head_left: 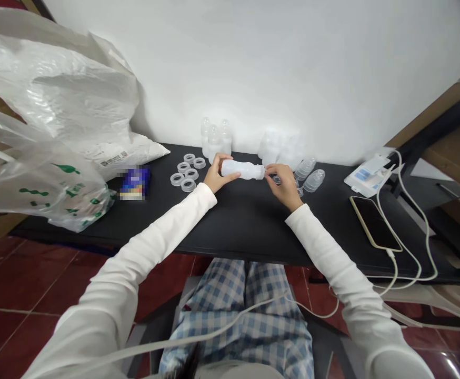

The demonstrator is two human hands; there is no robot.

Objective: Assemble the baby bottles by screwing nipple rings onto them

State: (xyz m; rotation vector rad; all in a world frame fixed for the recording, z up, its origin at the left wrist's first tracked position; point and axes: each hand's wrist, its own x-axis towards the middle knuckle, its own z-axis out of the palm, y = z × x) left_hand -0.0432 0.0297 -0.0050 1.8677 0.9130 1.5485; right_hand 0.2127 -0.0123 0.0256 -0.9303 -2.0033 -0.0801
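Note:
Above the black table, my left hand [217, 175] wraps round a white plastic bottle [242, 169], which lies on its side with its neck to the right. My right hand [284, 183] pinches at the neck end; what sits between its fingertips is hidden. Left of the bottle lie several clear collar rings [183, 167]. Clear domed caps [314, 180] lie beyond my right hand, and small clear pieces [299, 192] show partly from behind it. Against the wall stand 3 bottles with domed caps [214, 139] and a group of white bottles [279, 147].
Large plastic bags [68, 95] fill the left end of the black table [230, 226], with a blurred blue packet [135, 183] beside them. At right are a phone [375, 222] on a charging cable and a white box [368, 175]. A cable [214, 334] crosses my lap.

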